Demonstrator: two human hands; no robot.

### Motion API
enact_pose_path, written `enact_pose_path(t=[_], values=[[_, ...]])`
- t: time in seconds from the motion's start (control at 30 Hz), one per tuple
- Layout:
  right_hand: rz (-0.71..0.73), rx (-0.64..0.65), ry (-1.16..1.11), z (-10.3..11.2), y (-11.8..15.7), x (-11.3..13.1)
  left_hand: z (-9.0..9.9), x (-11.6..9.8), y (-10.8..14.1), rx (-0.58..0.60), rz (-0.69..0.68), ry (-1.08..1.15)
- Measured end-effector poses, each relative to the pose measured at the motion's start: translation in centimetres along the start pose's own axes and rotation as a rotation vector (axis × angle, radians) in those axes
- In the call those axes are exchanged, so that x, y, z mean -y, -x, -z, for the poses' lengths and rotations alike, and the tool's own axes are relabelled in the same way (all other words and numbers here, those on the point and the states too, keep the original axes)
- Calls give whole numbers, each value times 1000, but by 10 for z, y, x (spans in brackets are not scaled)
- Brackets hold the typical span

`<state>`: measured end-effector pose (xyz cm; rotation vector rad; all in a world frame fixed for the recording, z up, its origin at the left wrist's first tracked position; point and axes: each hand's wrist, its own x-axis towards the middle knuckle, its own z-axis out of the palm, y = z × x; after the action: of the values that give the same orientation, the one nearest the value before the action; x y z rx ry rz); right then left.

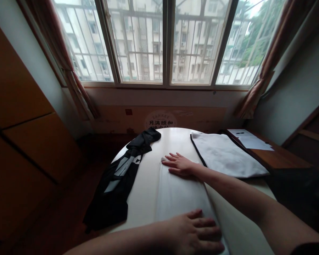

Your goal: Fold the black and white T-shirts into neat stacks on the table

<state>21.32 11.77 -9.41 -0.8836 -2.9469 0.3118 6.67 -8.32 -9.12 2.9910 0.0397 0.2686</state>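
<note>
A long, narrow folded white cloth [183, 194] lies flat down the middle of the white round table [149, 187]. On its near end my left hand [195, 232] rests palm down, fingers spread toward the right. Farther off, my right hand [179, 164] lies flat across the cloth's far end, its fingers pointing left. Neither hand grips anything. Left of the cloth, a black garment [117, 180] with grey and white patches hangs partly over the table edge. To the right lies a white cloth piece with a dark edge [225, 154], spread flat.
Beyond the table stands a printed cardboard panel [111, 117] under a barred window [140, 42]. A wooden side table [284, 156] holding paper sheets [250, 140] is at the right, near a chair [311, 131]. Brown cabinets [29, 141] line the left side.
</note>
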Motion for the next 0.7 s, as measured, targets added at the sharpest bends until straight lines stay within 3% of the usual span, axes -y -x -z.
enact_pose_path(t=[0.23, 0.47, 0.57, 0.7], values=[[24, -44, 99, 6, 2, 5, -8, 4, -1, 26, 12, 84], [324, -194, 216, 17, 11, 47, -6, 5, -4, 17, -14, 87], [423, -157, 137, 8, 14, 69, -5, 4, -5, 4, -28, 77], [274, -35, 18, -8, 0, 61, -9, 4, -4, -36, -41, 74]])
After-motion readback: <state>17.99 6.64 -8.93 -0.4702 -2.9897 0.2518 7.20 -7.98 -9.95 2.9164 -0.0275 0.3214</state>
